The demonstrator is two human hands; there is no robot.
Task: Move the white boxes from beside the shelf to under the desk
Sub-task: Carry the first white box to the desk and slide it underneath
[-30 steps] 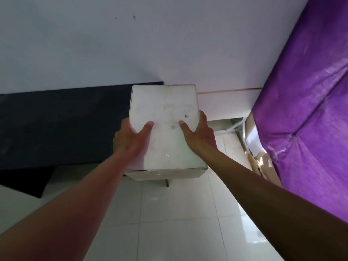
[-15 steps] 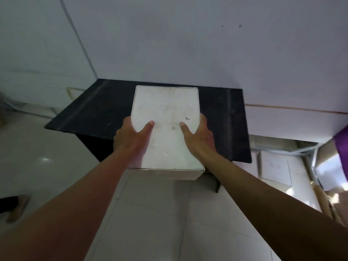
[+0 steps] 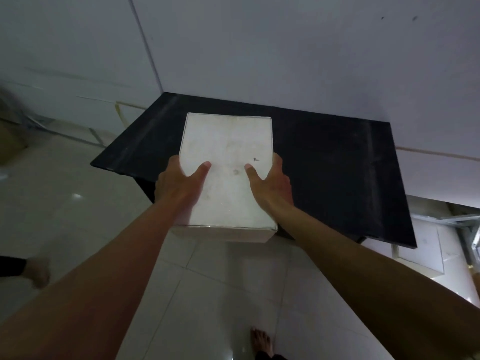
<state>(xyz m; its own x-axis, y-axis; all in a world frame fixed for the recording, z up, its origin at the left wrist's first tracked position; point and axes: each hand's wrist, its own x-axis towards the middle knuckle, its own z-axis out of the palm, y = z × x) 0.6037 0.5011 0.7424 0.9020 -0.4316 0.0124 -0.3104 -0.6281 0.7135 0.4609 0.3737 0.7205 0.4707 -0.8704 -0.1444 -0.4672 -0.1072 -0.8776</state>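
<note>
Both hands grip one white box (image 3: 228,172) by its sides: the left hand (image 3: 176,185) and the right hand (image 3: 272,185) each lay a thumb flat on its top (other fingers hidden beneath). It is held in the air in front of the black desk (image 3: 337,165), above the tiled floor (image 3: 220,294).

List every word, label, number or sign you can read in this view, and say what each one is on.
No text here can be read.
White box, held between the left hand and the right hand: one small dark mark on its top face, too small and blurred to tell if it is writing.
Black desk: no lettering shows.
Walls and floor tiles: no lettering shows.
</note>
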